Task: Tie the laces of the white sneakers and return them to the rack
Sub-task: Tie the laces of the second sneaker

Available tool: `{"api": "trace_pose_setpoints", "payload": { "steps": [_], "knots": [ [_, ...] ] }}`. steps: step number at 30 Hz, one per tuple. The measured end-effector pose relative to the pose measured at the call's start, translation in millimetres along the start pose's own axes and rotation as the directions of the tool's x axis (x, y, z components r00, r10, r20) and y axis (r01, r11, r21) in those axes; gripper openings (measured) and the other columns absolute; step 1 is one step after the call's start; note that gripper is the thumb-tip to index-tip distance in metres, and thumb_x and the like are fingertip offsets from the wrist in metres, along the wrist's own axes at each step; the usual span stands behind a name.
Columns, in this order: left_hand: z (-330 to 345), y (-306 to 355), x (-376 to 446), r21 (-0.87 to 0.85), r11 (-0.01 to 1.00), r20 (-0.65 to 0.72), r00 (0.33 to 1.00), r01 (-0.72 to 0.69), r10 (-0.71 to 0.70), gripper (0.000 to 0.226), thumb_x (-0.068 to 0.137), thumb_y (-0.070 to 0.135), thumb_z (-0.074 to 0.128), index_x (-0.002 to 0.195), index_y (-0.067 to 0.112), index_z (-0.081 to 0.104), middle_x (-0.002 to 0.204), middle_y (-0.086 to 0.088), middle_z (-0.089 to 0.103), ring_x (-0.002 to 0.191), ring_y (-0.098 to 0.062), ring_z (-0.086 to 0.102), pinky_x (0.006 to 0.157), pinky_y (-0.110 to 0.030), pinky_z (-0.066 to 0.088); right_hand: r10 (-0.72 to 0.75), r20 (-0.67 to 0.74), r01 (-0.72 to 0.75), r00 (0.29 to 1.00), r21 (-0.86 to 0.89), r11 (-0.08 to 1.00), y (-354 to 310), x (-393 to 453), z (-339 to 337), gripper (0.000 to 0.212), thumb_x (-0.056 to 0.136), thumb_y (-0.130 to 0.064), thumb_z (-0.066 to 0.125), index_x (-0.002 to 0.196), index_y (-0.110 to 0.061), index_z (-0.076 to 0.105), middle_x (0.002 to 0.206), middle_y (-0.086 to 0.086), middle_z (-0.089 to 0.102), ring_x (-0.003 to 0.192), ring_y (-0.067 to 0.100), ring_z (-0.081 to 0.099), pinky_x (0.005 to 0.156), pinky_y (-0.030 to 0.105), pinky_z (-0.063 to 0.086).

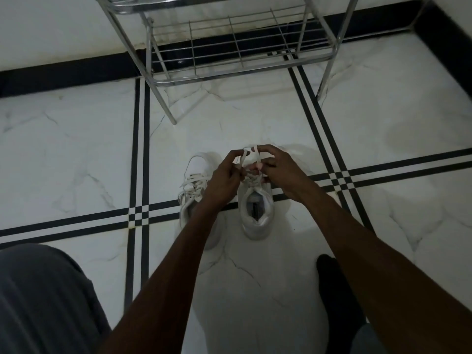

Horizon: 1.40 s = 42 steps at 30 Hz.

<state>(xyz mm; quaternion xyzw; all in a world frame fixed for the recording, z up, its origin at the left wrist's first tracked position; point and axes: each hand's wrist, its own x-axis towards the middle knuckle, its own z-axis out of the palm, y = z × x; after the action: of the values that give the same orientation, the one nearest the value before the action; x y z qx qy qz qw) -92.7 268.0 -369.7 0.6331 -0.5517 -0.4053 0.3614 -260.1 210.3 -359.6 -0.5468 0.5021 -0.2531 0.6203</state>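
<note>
While the chrome rack [229,47] stands bare near the far wall, both sneakers sit mid-floor [76,149], left hand [224,180] and right hand [278,169] each pinching a lace [244,155] loop over the right sneaker [255,213], left sneaker [194,190] untied, partly hidden by the left forearm.

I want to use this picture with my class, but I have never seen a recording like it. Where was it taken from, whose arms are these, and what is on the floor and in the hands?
There is one picture, from a camera worn on a person's head, looking forward and down. The two bare arms are that person's own.

On the marble floor stand two white sneakers side by side. The left hand and right hand are over the right sneaker, each pinching part of its white lace in the fingers, mid-tying. The left sneaker has loose laces. Beyond them stands a chrome shoe rack; the shelf in view is bare.
</note>
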Motion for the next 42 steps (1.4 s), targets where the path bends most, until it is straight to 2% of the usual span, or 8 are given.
{"api": "trace_pose_setpoints", "payload": {
  "steps": [5, 10, 13, 19, 27, 31, 35, 42],
  "knots": [
    [0.9, -0.8, 0.6, 0.065, 0.998, -0.018, 1.0, -0.023, 0.024, 0.034, 0.105, 0.004, 0.041, 0.132, 0.02, 0.053, 0.089, -0.01, 0.075, 0.083, -0.023, 0.072, 0.069, -0.029, 0.051, 0.024, -0.102, -0.031, 0.994, -0.073, 0.997, 2.1, 3.3, 0.8, 0.035, 0.088, -0.011, 0.072, 0.116, -0.012, 0.051, 0.097, 0.011, 0.076, 0.088, 0.026, 0.073, 0.072, 0.042, 0.06],
    [4.5, -0.5, 0.5, 0.099, 0.995, -0.051, 0.999, -0.012, 0.017, 0.016, 0.097, 0.021, 0.055, 0.106, 0.029, 0.045, 0.076, 0.014, 0.076, 0.061, 0.0, 0.064, 0.075, -0.059, 0.053, 0.059, -0.131, -0.052, 0.99, 0.062, 0.997, 2.3, 5.2, 1.4, 0.019, 0.079, -0.007, 0.08, 0.097, -0.001, 0.074, 0.091, 0.017, 0.075, 0.079, 0.025, 0.073, 0.059, 0.029, 0.059],
    [7.3, -3.5, 2.3, 0.047, 0.997, -0.106, 0.993, 0.059, -0.053, 0.019, 0.092, 0.025, 0.061, 0.098, 0.036, 0.047, 0.076, 0.02, 0.078, 0.074, -0.011, 0.072, 0.083, -0.068, 0.054, 0.045, -0.101, -0.035, 0.994, 0.102, 0.994, 4.7, 5.0, 0.3, 0.017, 0.082, 0.001, 0.075, 0.1, 0.001, 0.075, 0.093, 0.021, 0.076, 0.08, 0.025, 0.074, 0.062, 0.027, 0.058],
    [12.1, -4.4, 4.6, 0.029, 0.998, -0.179, 0.983, 0.055, -0.049, 0.004, 0.096, 0.01, 0.068, 0.096, 0.014, 0.069, 0.082, 0.001, 0.08, 0.071, -0.007, 0.073, 0.078, -0.044, 0.062, 0.05, -0.153, -0.037, 0.987, 0.087, 0.996, 7.5, 8.4, -4.6, 0.025, 0.079, 0.001, 0.076, 0.103, -0.001, 0.07, 0.095, 0.021, 0.075, 0.089, 0.036, 0.075, 0.071, 0.04, 0.063],
    [13.3, -3.7, 1.0, 0.023, 0.996, -0.237, 0.968, 0.087, -0.079, 0.011, 0.092, 0.026, 0.068, 0.096, 0.018, 0.073, 0.082, -0.001, 0.08, 0.08, -0.015, 0.076, 0.079, -0.048, 0.062, -0.075, 0.151, 0.062, 0.986, 0.091, 0.994, 6.3, 1.8, -8.7, 0.026, 0.089, -0.008, 0.072, 0.112, 0.002, 0.072, 0.109, 0.022, 0.074, 0.106, 0.029, 0.071, 0.093, 0.03, 0.057],
    [12.7, -6.6, 0.1, -0.002, 0.996, -0.195, 0.977, 0.093, -0.092, 0.019, 0.087, 0.035, 0.068, 0.094, 0.019, 0.073, 0.085, 0.003, 0.08, 0.083, -0.014, 0.077, 0.083, -0.051, 0.061, -0.054, -0.022, 0.055, 0.998, 0.025, 0.998, 9.8, 7.3, 0.4, 0.031, 0.078, -0.034, 0.082, 0.1, -0.012, 0.08, 0.092, 0.012, 0.079, 0.09, 0.024, 0.076, 0.092, 0.042, 0.06],
    [9.4, -7.5, 1.0, -0.057, 0.992, -0.168, 0.979, 0.109, -0.117, 0.015, 0.091, 0.022, 0.075, 0.094, 0.009, 0.07, 0.087, -0.005, 0.08, 0.084, -0.017, 0.078, 0.082, -0.049, 0.063, 0.021, -0.081, -0.002, 0.997, 0.236, 0.972, 13.7, 7.2, 5.4, 0.026, 0.085, -0.019, 0.077, 0.105, -0.002, 0.077, 0.096, 0.022, 0.077, 0.093, 0.033, 0.075, 0.086, 0.039, 0.06],
    [5.1, -6.3, 4.0, -0.115, 0.982, -0.121, 0.979, 0.151, -0.165, 0.018, 0.079, 0.004, 0.067, 0.096, 0.003, 0.072, 0.089, -0.013, 0.079, 0.085, -0.019, 0.077, 0.075, -0.034, 0.063, -0.146, 0.132, 0.188, 0.98, -0.405, 0.895, -5.0, 6.3, -15.8, 0.019, 0.079, -0.015, 0.082, 0.098, -0.011, 0.081, 0.098, 0.011, 0.078, 0.089, 0.022, 0.074, 0.081, 0.031, 0.06]
  ]
}}
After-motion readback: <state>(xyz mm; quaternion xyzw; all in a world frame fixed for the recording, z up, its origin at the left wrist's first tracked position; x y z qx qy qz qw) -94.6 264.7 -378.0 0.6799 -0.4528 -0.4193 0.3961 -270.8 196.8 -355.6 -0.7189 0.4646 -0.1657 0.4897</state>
